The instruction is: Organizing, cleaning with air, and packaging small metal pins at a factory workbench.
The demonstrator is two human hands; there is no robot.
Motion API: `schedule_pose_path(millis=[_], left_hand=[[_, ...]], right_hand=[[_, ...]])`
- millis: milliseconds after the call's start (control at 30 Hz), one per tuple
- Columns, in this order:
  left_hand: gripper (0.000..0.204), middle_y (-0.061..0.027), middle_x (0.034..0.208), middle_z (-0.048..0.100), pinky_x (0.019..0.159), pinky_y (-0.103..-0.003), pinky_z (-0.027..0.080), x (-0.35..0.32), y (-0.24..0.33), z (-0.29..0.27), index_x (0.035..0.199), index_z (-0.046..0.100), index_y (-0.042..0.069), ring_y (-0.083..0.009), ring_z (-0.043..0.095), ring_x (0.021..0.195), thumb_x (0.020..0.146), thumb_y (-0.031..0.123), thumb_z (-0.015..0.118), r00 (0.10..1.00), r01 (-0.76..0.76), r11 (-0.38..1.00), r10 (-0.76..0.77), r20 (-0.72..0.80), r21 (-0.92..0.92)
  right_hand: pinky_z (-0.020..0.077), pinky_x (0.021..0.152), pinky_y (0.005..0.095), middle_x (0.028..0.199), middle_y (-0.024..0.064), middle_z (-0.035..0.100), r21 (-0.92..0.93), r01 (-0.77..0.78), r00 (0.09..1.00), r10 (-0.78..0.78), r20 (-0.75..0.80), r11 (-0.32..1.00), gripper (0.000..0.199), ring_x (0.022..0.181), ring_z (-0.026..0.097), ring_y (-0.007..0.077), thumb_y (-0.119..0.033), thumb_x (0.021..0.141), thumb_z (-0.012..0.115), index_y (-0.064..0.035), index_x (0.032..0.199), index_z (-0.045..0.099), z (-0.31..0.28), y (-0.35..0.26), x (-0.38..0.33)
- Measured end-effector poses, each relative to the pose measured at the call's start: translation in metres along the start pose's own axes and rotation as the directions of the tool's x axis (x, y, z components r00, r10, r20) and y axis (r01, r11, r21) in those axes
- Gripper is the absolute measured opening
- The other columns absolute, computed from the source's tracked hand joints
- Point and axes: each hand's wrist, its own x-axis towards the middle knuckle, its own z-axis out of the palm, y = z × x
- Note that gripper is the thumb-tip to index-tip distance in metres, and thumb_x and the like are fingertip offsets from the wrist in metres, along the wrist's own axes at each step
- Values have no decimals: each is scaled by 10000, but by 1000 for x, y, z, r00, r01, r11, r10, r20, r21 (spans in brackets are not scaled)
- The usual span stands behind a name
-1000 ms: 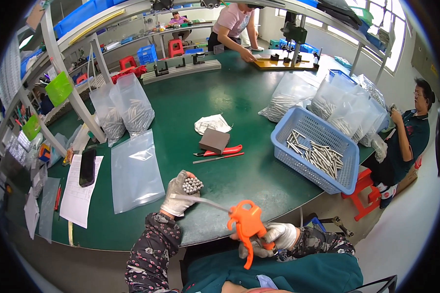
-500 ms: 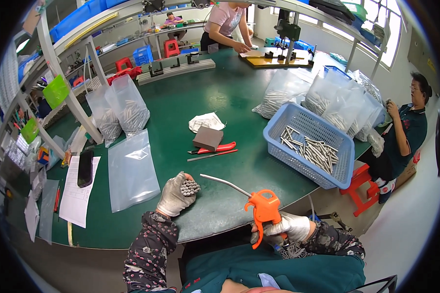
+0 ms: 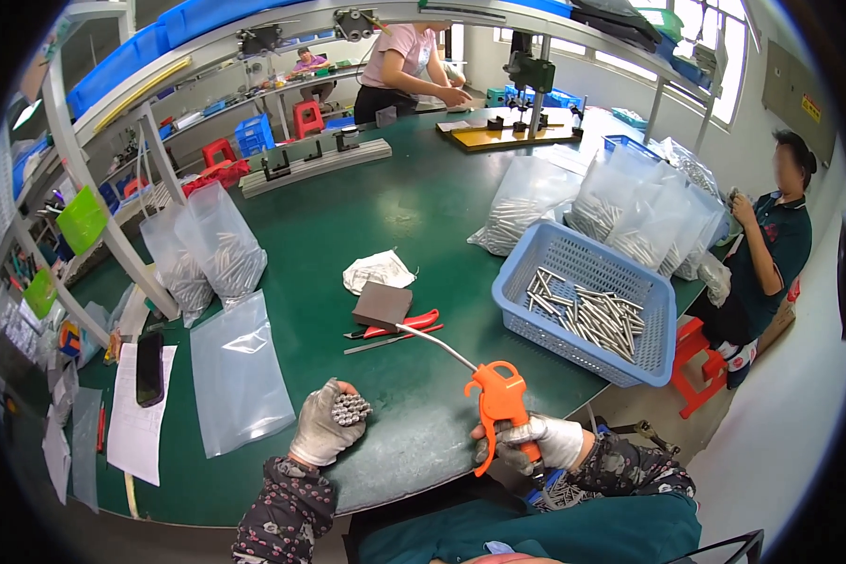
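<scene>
A blue basket (image 3: 545, 246) of metal rods is being kept on the right of the green table (image 3: 414, 202), with filled clear bags (image 3: 630, 202) being stacked just beyond it. Red-handled pliers (image 3: 395, 324) are lying near the middle, beside a dark pad (image 3: 382, 304) and a white cloth (image 3: 378, 271). An empty clear bag (image 3: 240, 368) and a phone (image 3: 149, 367) on paper are lying at the left. People are being seen working at the far end and seated at the right.

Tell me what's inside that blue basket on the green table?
The blue basket holds a loose heap of thin silvery metal rods, piled toward its middle and near side. Bare mesh floor shows around them. Whatever lies beneath the heap is covered by the rods.
</scene>
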Motion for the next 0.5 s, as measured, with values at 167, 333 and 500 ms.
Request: schedule_pose_path(millis=[167, 333, 500], left_hand=[[285, -96, 673, 575, 589, -324, 455, 0, 2, -2, 808, 527, 35, -266, 576, 633, 566, 66, 674, 1000, 21, 998, -19, -23, 63], [260, -99, 678, 568, 614, -337, 450, -1, 4, -6, 776, 543, 39, -276, 568, 663, 558, 75, 680, 993, 112, 993, -113, 18, 49], [269, -89, 703, 559, 654, -341, 439, -7, -8, -3, 774, 547, 49, -283, 545, 695, 551, 83, 693, 988, 152, 988, -152, 12, 34]], right_hand=[[448, 676, 215, 958, 139, 580, -16, -65, 998, 65, 18, 998, 475, 528, 505, 106, -237, 805, 585, 21, 1178, 444, 0, -3, 2], [446, 617, 217, 1009, 138, 567, 29, -141, 987, 138, 85, 990, 521, 676, 528, 109, -265, 787, 591, 22, 1188, 423, -15, 1, 11], [438, 558, 223, 984, 149, 568, 6, -201, 976, 200, 88, 980, 563, 613, 520, 116, -288, 772, 596, 35, 1192, 407, -12, -5, 13]])
